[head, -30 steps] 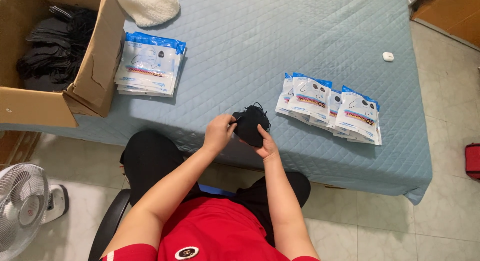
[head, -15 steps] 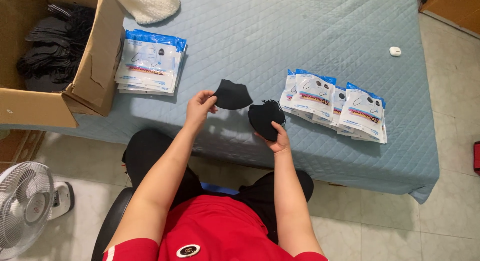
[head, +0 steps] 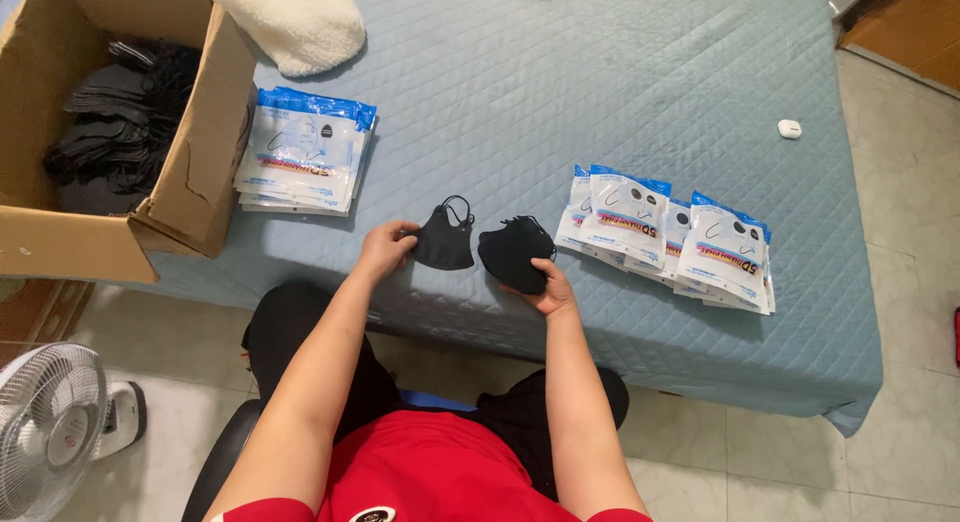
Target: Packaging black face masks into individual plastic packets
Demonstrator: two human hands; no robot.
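**Two hands, two lots of black masks over a quilted bed**

Beyond both hands spreads the blue quilted bed cover (head: 600, 92), the largest thing in view. Far out to the left of the left hand stands an open cardboard box (head: 190, 192) with dark masks heaped inside. Beyond that box, at the far edge, lies a white fleecy bundle (head: 295, 22). Down by the person's left side, on the tiled floor, stands a white fan (head: 50, 422).

Just beyond and left of the left hand lies a stack of white-and-blue packets (head: 300, 162), touching the box's side. Just beyond and right of the right hand, a second lot of the same packets (head: 665, 237) is fanned out in an overlapping row.

The left hand (head: 385, 250) pinches a single black mask (head: 445, 242) at its edge, fingers closed on it. The right hand (head: 550, 287) cups a small stack of black masks (head: 515, 254) from below, fingers curled around it. The two lots sit just beside each other.

Far beyond the right hand lies a small white case (head: 789, 129).
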